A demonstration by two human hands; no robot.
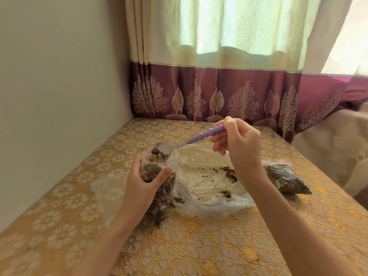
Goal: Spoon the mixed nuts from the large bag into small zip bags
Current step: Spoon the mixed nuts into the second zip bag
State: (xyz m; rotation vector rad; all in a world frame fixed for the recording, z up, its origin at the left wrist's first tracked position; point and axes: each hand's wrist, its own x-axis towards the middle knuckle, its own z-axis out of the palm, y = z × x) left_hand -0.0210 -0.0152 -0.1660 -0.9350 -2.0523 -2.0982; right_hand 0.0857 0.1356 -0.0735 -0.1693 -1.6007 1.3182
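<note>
The small zip bag stands upright on the counter, packed nearly to its mouth with brown and reddish mixed nuts. The left hand wraps around its upper part, fingers curled behind and thumb pressed against the front, holding the mouth open. Just above that opening, the right hand pinches the purple beaded handle of a spoon between thumb and fingers; the metal bowl is tilted down, with a few nuts sliding off its edge into the bag.

The large bag, clear and crumpled, lies flat just right of the small one, touching it. It is almost emptied, with only scattered nuts and crumbs inside. Behind the right wrist, near the counter's right edge, lies a filled zip bag of dark nuts on its side.

The counter wears a gold floral cloth. A plain wall closes its left side and a curtain, cream above and plum with tree patterns below, hangs along the far edge. The near part of the counter lies open, as does the strip between the small bag and the wall.
</note>
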